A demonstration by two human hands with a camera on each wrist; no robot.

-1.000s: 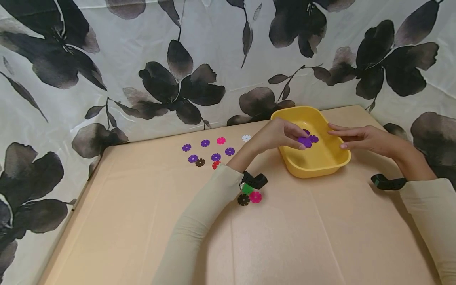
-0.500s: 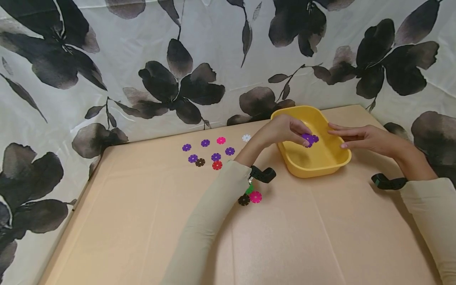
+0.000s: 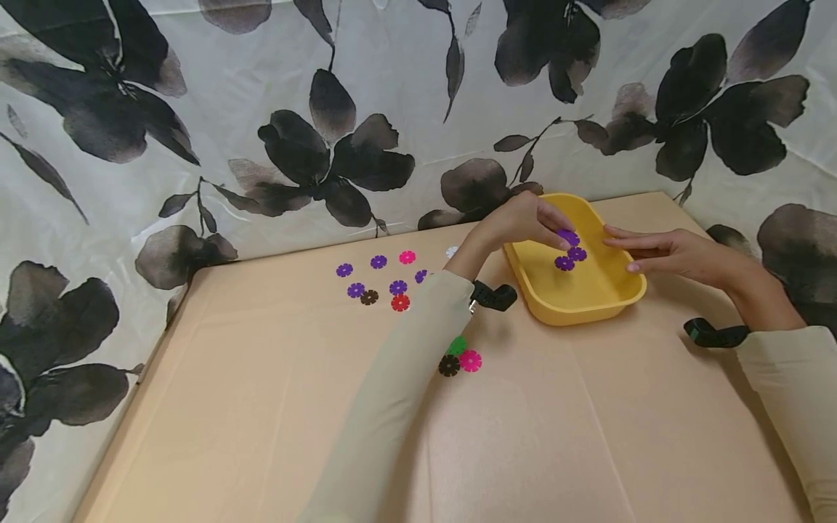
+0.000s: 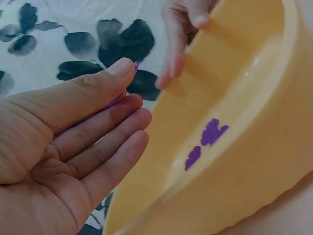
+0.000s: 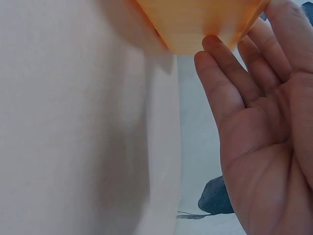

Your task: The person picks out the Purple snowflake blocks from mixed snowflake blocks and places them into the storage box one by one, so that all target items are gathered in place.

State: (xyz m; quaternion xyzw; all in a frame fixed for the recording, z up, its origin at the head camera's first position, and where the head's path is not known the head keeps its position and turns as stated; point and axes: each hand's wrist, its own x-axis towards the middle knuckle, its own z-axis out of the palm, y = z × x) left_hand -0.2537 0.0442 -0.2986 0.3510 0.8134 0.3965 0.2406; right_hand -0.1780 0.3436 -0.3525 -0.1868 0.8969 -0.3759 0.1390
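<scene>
- Since the earlier frames, the left grip (image 3: 519,221) has shifted away from the person over the yellow tub (image 3: 582,296), and two purple discs now show plainly below its fingertips; the right grip (image 3: 696,256) has stayed at the opposite side.
- The left grip is narrow: thumb and index finger pinch a notched purple piece (image 3: 570,237), while in the left wrist view the other fingers extend beside it.
- Just under that grip, inside the tub, lie the near purple disc (image 3: 564,264) and the far purple disc (image 3: 577,253), close together on the floor.
- The right grip pinches nothing; its fingers are fairly straight, and their tips touch the tub's side nearest to it.
- The tub sits between the two grips on the tan counter (image 3: 261,407).
- To the left of the left grip, well apart from the tub, small notched discs are scattered: several purple, a pink disc (image 3: 407,257), a brown disc (image 3: 369,297), a red disc (image 3: 400,302) and a white disc (image 3: 451,251), the last partly hidden by the wrist.
- Nearer the person than the left grip, beside its sleeve (image 3: 405,378), a green disc (image 3: 458,345), a black disc (image 3: 449,365) and a deep-pink disc (image 3: 471,361) lie clustered.
- Beyond both grips hangs a flower-printed cloth (image 3: 373,69).
</scene>
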